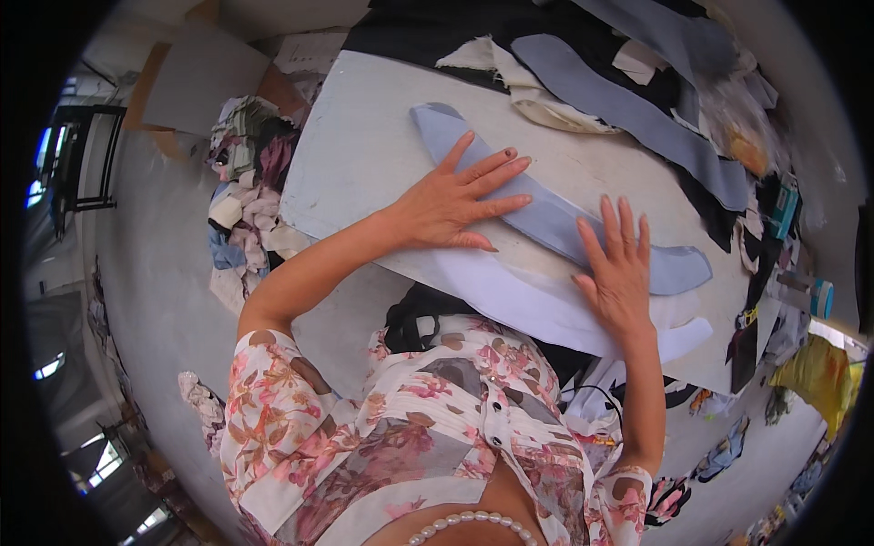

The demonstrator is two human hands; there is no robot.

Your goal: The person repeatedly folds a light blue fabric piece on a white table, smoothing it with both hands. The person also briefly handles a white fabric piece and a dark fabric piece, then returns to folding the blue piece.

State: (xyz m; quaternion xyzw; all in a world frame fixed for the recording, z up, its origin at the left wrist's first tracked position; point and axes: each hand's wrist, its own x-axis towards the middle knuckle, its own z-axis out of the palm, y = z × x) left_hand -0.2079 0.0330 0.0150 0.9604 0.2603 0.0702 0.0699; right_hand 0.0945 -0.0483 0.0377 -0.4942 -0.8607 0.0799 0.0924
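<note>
Hands flat, fingers spread: left hand (452, 205) and right hand (620, 270) both press on a long curved blue fabric strip (555, 214), gripping nothing. Strip lies across a white table (364, 146), over a white curved piece (537, 305). More cut pieces (628, 105) heaped at the table's far edge, clothes pile (246, 182) on the floor left.

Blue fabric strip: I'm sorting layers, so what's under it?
A white curved piece shows under the blue fabric strip, on the table. Both hands, left hand and right hand, hide parts.
</note>
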